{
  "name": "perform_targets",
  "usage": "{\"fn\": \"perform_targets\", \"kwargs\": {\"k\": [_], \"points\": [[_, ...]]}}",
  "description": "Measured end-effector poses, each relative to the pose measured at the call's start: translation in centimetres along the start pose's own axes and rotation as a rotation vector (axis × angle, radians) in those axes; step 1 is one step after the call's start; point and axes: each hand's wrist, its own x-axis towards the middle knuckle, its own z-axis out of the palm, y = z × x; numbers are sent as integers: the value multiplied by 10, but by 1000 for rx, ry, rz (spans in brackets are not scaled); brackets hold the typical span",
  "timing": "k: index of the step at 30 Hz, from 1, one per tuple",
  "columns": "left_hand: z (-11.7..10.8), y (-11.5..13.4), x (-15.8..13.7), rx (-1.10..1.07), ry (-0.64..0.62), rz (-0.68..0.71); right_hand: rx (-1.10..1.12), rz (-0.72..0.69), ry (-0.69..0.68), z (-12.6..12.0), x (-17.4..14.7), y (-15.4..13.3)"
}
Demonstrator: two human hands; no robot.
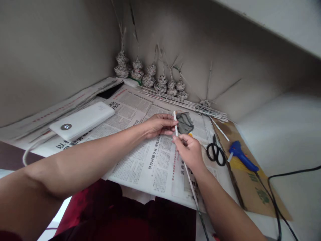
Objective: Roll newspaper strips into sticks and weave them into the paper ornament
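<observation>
Between my two hands is a thin rolled paper stick [191, 186], its whiter end pointing away from me and its long tail running down past the table edge. My left hand [162, 125] pinches it near the far end with thumb and fingers. Just below, my right hand [188, 147] grips the same stick, its thumb on top. A dark grey crumpled cloth or mesh piece [185, 123] lies just beyond my hands, partly hidden by them. Black-handled scissors [216, 153] rest to the right of my right hand.
Newspaper [140, 160] covers the table. Woven paper gourds [149, 76] line the back wall, with a bundle of paper sticks [185, 104] before them. A white power bank [82, 121] with a cable lies left. At right, a blue glue gun [242, 156] sits on cardboard [260, 190].
</observation>
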Motion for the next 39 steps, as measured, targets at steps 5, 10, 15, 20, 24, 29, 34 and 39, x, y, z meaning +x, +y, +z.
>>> {"fn": "perform_targets", "kwargs": {"k": [5,10,15,20,24,29,34,39], "points": [[4,-3,-1,-8,8,27,107,-34,10,2,1,1],[7,-8,-1,-29,30,34,264,-48,111,0,9,-4],[10,-13,-3,-3,38,-10,353,-45,129,-2,13,-4],[16,-16,-7,48,7,-15,434,-13,121,-2,13,-3],[22,-20,-10,81,21,-14,383,24,108,-2,13,-4],[22,-22,-10,112,-18,22,360,28,126,-2,13,-4],[19,-20,-10,135,-73,9,409,18,118,-5,14,-2],[20,-19,-11,125,-71,11,502,46,96,-6,15,3]]}}
